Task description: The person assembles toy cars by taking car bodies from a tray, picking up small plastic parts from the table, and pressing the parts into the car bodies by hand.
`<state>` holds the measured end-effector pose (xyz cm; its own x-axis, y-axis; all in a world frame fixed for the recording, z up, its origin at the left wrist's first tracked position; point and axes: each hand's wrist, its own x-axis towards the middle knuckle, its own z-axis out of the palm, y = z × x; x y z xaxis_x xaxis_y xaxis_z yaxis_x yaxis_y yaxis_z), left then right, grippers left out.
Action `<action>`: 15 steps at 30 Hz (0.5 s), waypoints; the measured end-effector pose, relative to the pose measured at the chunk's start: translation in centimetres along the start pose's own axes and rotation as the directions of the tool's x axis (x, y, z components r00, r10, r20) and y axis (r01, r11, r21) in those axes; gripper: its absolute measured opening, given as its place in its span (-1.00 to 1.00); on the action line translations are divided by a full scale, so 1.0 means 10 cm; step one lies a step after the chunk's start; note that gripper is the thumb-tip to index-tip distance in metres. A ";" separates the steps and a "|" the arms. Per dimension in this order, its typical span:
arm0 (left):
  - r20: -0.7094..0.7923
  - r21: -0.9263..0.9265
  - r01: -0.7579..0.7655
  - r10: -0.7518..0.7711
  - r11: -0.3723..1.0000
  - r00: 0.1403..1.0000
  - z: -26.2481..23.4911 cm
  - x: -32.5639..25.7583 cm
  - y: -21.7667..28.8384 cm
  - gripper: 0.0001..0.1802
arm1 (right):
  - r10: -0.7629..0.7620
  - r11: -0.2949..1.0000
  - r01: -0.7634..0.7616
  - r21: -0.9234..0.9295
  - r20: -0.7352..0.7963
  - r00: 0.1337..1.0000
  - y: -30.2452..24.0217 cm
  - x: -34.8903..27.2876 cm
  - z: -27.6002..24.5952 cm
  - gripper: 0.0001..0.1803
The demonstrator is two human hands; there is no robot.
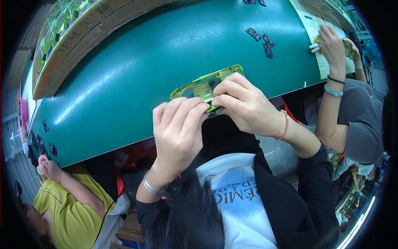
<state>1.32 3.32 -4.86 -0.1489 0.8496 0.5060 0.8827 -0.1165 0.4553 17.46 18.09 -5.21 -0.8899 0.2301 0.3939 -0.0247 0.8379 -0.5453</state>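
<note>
Between my two hands is a lime-green plastic housing (203,89), long and shallow, with a raised rim and openings in its floor. It is held tilted over the near edge of the green table. My left hand (179,126) has its fingers bent and pressed against the housing's near left side. My right hand (248,103) grips the near right side, thumb and fingers pinched close to my left fingertips. A small dark piece shows at the pinch, but my fingers hide most of it.
Small black parts (265,39) lie on the green table (145,62) at the back right. A cardboard box (78,45) of green pieces stands far left. Co-workers sit at both sides: a hand (52,169) on the left, another hand (331,47) over a pale sheet on the right.
</note>
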 end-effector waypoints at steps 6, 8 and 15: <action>0.065 -0.019 0.043 -0.042 0.999 0.997 -0.04 0.02 0.07 -0.74 | 0.000 1.000 0.000 -0.014 -0.019 1.000 -0.01 0.01 0.01 -0.70; -0.011 0.019 0.033 -0.033 0.999 0.999 0.06 0.04 0.07 -0.73 | 0.000 1.000 0.000 -0.019 -0.029 1.000 -0.01 0.02 0.01 -0.70; 0.039 0.080 0.037 -0.040 0.996 0.998 0.05 0.08 0.09 -0.74 | 0.042 0.999 -0.042 0.006 -0.065 0.997 0.01 0.03 -0.03 -0.70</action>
<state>2.26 4.19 -4.42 -0.1666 0.8729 0.4586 0.9095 -0.0436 0.4135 17.35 18.41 -4.90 -0.8584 0.2973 0.4179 0.0100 0.8244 -0.5659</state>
